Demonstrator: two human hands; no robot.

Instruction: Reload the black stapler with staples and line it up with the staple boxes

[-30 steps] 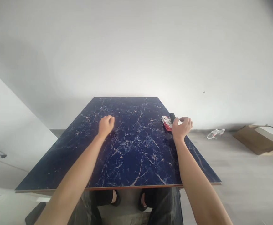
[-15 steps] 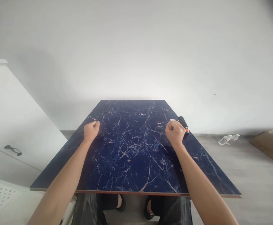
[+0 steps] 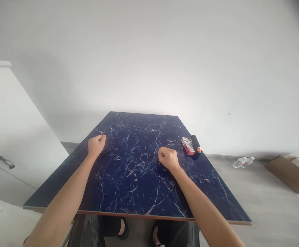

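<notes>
My left hand [image 3: 96, 145] is closed in a fist on the left part of the dark blue marbled table [image 3: 136, 192], with no object showing in it. A fist is also made by my right hand [image 3: 168, 157], right of the table's middle; nothing sticks out of it. To its right lies a small red and white box [image 3: 188, 146]. Against the far side of that box is a black cylindrical object [image 3: 195, 144] with an orange patch near its end, close to the table's right edge. My right hand is apart from both.
A white cabinet [image 3: 13, 120] with a dark handle [image 3: 4, 162] stands at the left. On the floor to the right are clear plastic bottles [image 3: 242, 162] and a cardboard box [image 3: 289, 173]. A pale wall [image 3: 144, 61] rises behind the table.
My right hand has moved left and nearer to me, away from the red and white box, which now shows fully. My left hand stays a fist in about the same place.
</notes>
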